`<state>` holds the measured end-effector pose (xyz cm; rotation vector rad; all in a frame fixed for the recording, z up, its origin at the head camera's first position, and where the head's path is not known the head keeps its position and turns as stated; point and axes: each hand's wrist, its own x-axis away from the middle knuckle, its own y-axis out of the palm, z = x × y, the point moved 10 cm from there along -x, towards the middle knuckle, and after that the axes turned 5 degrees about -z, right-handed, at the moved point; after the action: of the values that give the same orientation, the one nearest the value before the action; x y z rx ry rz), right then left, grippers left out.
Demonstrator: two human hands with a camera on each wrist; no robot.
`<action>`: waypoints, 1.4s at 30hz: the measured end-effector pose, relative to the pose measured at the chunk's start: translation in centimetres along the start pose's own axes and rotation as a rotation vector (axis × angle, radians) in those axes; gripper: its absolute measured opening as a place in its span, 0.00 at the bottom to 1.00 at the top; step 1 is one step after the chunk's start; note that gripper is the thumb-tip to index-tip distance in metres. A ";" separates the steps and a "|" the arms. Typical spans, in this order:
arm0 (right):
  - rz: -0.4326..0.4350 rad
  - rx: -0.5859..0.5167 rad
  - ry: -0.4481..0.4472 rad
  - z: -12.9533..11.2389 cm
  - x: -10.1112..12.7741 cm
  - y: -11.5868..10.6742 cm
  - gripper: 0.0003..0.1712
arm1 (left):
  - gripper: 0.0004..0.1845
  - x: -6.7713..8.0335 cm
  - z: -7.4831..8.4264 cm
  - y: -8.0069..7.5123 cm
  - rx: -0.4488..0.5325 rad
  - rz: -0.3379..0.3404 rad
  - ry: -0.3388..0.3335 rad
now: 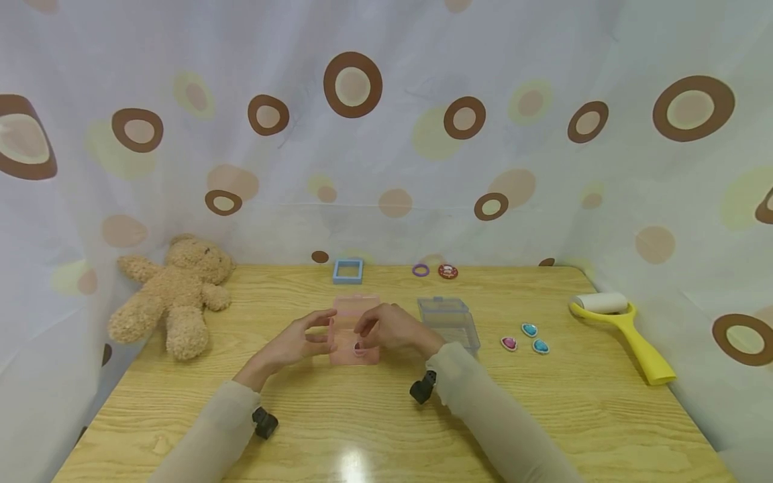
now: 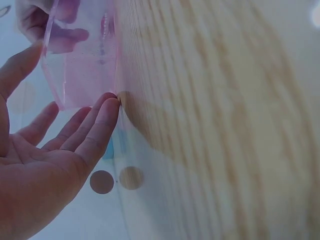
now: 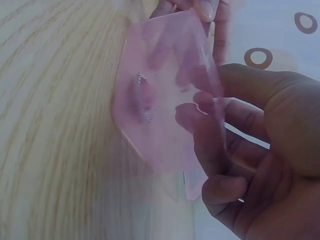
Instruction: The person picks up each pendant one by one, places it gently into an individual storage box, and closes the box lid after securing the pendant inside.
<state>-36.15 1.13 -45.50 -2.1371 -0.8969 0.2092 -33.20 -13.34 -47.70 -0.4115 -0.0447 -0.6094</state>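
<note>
Pink box (image 1: 353, 329) between both hands (image 1: 344, 335)

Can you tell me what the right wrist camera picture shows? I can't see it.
The right hand holds a see-through pink box over a wooden table, fingers curled around its edge. A small pink gem shows inside.

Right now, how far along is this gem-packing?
One pink gem already lies inside the pink box. Both hands, left and right, are at that box. Three gems remain loose on the table, beside the clear box.
</note>
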 end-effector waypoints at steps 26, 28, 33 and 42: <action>0.126 -0.091 0.005 2.4 4.9 -6.2 0.15 | 0.41 0.1 0.3 0.0 -0.013 -0.008 0.019; 0.141 -0.092 0.012 2.8 5.5 -6.9 0.14 | 0.41 0.1 0.3 0.0 -0.019 -0.005 0.018; 0.172 -0.090 0.040 4.3 7.0 -8.4 0.14 | 0.40 0.0 0.1 -0.1 -0.029 -0.003 0.015; 0.217 -0.108 0.084 7.0 9.7 -10.4 0.18 | 0.41 0.0 0.0 0.0 -0.021 0.001 0.013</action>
<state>-37.49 16.34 -41.26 -2.3254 -0.6409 0.1820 -33.23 -13.36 -47.66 -0.4281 -0.0256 -0.6118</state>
